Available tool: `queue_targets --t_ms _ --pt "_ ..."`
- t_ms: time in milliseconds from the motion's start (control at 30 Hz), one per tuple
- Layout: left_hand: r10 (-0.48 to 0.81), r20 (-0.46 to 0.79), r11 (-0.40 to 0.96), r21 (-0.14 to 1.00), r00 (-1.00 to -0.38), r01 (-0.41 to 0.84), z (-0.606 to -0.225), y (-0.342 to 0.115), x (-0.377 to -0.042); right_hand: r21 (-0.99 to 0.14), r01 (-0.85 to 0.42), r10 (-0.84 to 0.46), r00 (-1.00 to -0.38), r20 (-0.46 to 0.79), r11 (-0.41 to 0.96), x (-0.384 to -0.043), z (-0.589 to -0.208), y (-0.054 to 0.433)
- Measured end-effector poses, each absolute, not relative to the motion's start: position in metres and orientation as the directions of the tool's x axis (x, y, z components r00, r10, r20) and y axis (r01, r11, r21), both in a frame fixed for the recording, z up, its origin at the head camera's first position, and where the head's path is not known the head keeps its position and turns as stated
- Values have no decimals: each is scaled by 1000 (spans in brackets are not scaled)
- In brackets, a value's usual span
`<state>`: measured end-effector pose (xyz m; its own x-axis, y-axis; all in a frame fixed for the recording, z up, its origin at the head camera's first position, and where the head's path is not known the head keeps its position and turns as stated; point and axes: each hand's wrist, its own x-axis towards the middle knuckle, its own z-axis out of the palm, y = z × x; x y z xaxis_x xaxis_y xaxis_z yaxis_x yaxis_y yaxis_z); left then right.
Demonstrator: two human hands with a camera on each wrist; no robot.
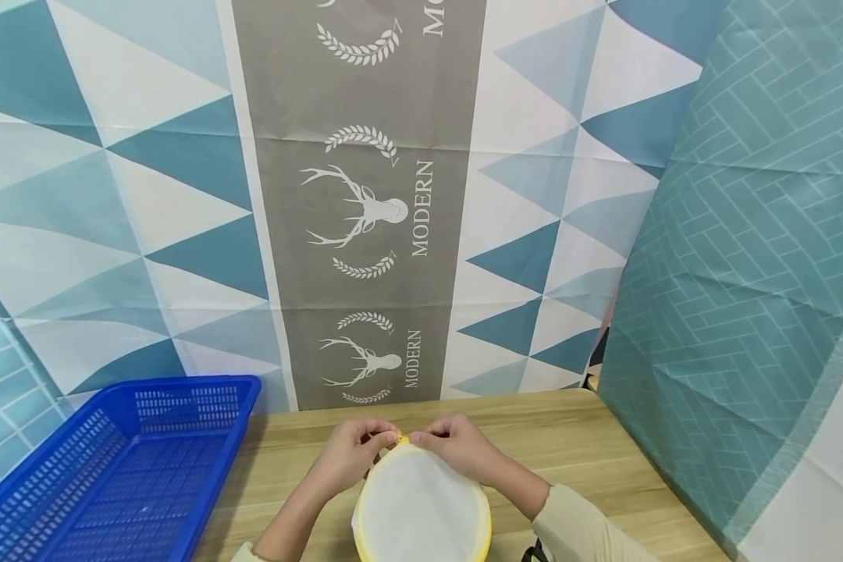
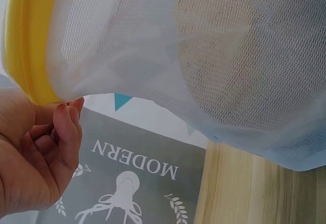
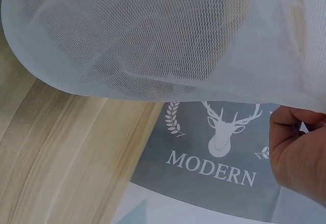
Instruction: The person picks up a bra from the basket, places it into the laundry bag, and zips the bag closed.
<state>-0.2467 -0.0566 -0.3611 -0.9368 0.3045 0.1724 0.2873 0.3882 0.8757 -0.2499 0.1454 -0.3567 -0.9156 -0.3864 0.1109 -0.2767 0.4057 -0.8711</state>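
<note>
A white mesh laundry bag with yellow trim stands in front of me on the table. At the far edge of its round top, my left hand pinches the yellow trim. Just beside it my right hand grips the same edge between thumb and curled forefinger. The left wrist view shows the yellow band meeting the fingertips of the left hand. Through the mesh in the right wrist view a tan and darker shape shows dimly; its kind is unclear.
A blue plastic basket with perforated sides sits at the left of the wooden table. Patterned cloth hangs behind the table, and a teal sheet hangs along the right side. A small black item shows by the right sleeve.
</note>
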Motion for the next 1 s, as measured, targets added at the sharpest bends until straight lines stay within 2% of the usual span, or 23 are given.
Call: queue_targets --t_ms 233,567,1000 --pt "304 174 385 876 -936 289 -359 -54 -247 -881 -264 -388 -916 102 393 -250 -358 146" --pt "330 171 443 841 -928 312 -352 -50 -253 -933 -157 -346 -937 38 323 -241 -356 145" --pt "408 187 486 784 -894 386 -347 -47 -259 -936 -155 -360 -932 33 316 -239 -356 144"
